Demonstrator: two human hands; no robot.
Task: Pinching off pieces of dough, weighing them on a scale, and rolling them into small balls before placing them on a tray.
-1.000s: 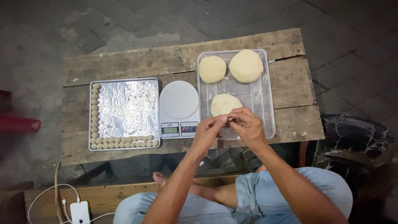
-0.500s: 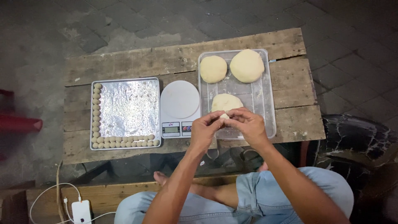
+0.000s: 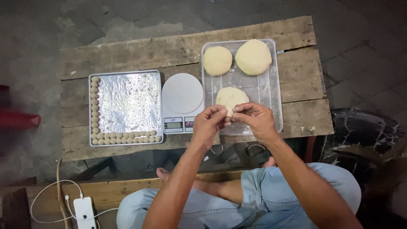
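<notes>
My left hand and my right hand meet over the near end of a clear plastic tray, fingertips pinching a small piece of pale dough between them. Just beyond the fingers lies a lump of dough in the tray. Two larger round dough balls sit at the tray's far end. A white kitchen scale stands directly left of the tray, with nothing on its platform.
A foil-lined metal tray at the left holds several small dough balls lined along its left and near edges. All stand on a rough wooden plank table. A white power bank with cable lies on a bench below left.
Both hands have stayed together at the tray's near end, shifting slightly as the fingers work the small dough piece. Nothing else moved.
</notes>
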